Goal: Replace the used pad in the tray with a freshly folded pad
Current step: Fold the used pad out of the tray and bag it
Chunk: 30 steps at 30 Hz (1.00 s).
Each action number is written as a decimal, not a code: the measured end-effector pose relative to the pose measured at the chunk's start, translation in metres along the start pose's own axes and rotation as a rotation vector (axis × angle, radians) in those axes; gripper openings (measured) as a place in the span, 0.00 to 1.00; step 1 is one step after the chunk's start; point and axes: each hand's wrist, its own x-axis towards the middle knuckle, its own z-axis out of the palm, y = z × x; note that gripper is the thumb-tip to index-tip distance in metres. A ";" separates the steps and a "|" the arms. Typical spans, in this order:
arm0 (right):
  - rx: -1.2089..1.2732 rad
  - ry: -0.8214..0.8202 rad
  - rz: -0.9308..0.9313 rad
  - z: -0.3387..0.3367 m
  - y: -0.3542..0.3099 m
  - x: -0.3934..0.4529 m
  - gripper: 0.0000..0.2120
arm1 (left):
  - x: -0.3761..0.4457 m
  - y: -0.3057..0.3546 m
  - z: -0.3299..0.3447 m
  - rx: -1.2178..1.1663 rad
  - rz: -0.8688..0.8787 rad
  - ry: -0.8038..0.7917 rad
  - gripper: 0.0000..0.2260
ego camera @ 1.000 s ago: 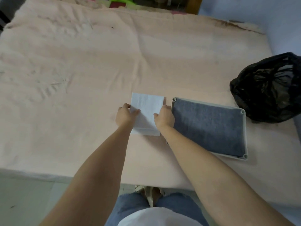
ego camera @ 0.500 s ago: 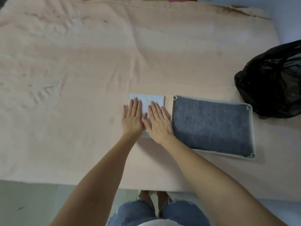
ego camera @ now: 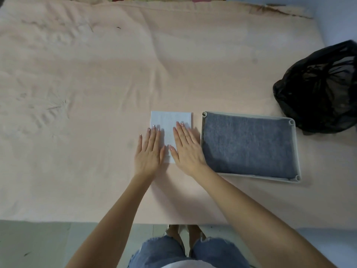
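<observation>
A folded white pad (ego camera: 171, 120) lies flat on the pink cloth, just left of a pale shallow tray (ego camera: 296, 149). A grey pad (ego camera: 249, 146) fills the tray. My left hand (ego camera: 149, 151) lies flat with straight fingers on the white pad's left part. My right hand (ego camera: 186, 149) lies flat on its right part, beside the tray's left rim. Both palms cover the pad's near half, and only its far strip shows.
A crumpled black plastic bag (ego camera: 318, 88) sits at the right, behind the tray's far right corner. The pink cloth (ego camera: 87, 84) covers the whole table, wrinkled at the left. The table's front edge runs just above my knees.
Both hands went from pinching the white pad's near edges to lying flat on it. They have since slid back toward me, uncovering more of the pad's far strip.
</observation>
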 end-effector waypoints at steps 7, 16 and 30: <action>-0.006 -0.209 -0.003 0.011 -0.013 -0.020 0.30 | -0.025 -0.003 0.013 -0.006 -0.048 -0.097 0.28; 0.199 0.083 0.015 -0.014 0.019 -0.053 0.25 | -0.018 0.032 -0.004 -0.013 -0.001 -0.092 0.32; 0.306 0.199 0.875 -0.001 0.188 -0.174 0.30 | -0.027 0.143 0.023 -0.054 0.148 -0.133 0.26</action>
